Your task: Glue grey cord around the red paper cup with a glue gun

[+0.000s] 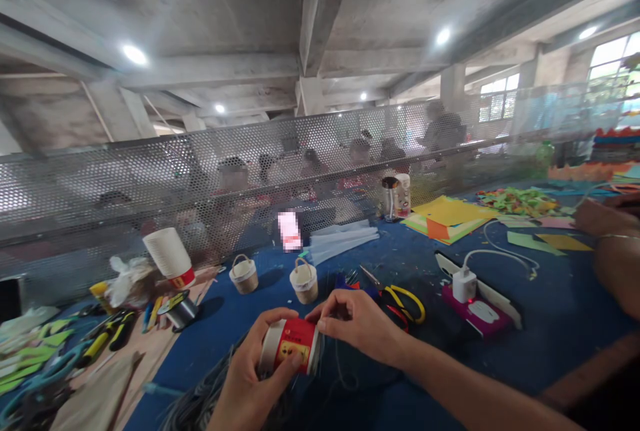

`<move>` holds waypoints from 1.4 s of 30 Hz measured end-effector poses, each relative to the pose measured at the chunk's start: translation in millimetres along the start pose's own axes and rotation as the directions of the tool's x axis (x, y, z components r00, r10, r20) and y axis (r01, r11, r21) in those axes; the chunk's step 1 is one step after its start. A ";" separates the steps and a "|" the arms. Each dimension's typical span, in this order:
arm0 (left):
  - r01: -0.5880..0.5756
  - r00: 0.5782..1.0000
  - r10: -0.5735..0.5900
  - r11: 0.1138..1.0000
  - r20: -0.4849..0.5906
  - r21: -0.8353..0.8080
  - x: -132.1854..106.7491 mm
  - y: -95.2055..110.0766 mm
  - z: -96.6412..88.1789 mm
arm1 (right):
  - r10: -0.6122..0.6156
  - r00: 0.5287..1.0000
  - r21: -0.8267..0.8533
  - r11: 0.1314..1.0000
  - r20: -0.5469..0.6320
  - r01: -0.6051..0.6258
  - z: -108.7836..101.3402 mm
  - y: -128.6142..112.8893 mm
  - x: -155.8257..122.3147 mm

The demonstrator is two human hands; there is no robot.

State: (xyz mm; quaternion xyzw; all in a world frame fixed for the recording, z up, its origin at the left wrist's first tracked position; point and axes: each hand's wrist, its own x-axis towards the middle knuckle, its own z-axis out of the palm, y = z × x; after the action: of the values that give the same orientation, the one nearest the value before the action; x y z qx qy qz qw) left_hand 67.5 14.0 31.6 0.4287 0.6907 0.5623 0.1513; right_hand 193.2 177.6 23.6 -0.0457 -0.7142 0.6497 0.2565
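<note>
A paper cup [301, 328] with a red and gold band lies tilted on its side in my left hand [260, 364], whose fingers and thumb wrap round it. My right hand [357, 324] is closed in a pinch at the cup's right end; what its fingertips hold is too small to make out. Beneath the hands a thin dark strand [345, 374] curls over the blue table. A bundle of grey cord [200, 394] lies below my left hand. Just beyond stand two small handled baskets [243, 276]. Yellow-handled scissors [407, 304] rest beyond my right forearm.
At left are stacked paper cups [169, 254], a wire spool [179, 311] and pliers [105, 337]. A power strip [477, 314] with a white charger sits right, near coloured paper [450, 214]. Another person's arm [617, 251] is at far right. A perforated metal screen [200, 184] bounds the back.
</note>
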 end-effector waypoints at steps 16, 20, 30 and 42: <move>0.007 1.000 -0.007 1.000 -0.003 -0.017 -2.1 -1.1 0.6 | 0.041 0.998 0.092 0.995 0.044 -0.045 -3.2 -1.2 4.3; 0.001 1.000 -0.001 1.000 -0.005 -0.016 -2.3 -1.6 -0.2 | 0.042 0.998 0.114 0.992 0.055 -0.048 -3.3 -0.4 3.8; -0.044 0.999 0.045 0.998 -0.016 0.040 -3.8 -8.3 -1.2 | 0.108 0.992 0.229 0.966 0.068 -0.121 -4.8 4.1 5.7; -0.092 0.994 0.095 0.994 -0.053 0.065 -5.7 -9.3 3.6 | 0.191 0.978 0.356 0.910 0.089 -0.211 -5.6 6.4 4.5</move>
State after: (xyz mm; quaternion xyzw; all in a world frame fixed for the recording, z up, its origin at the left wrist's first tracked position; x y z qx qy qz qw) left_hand 69.5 11.9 20.5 0.4493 0.6909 0.5589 0.0920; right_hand 190.0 185.5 18.9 -0.0539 -0.5795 0.7944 0.1738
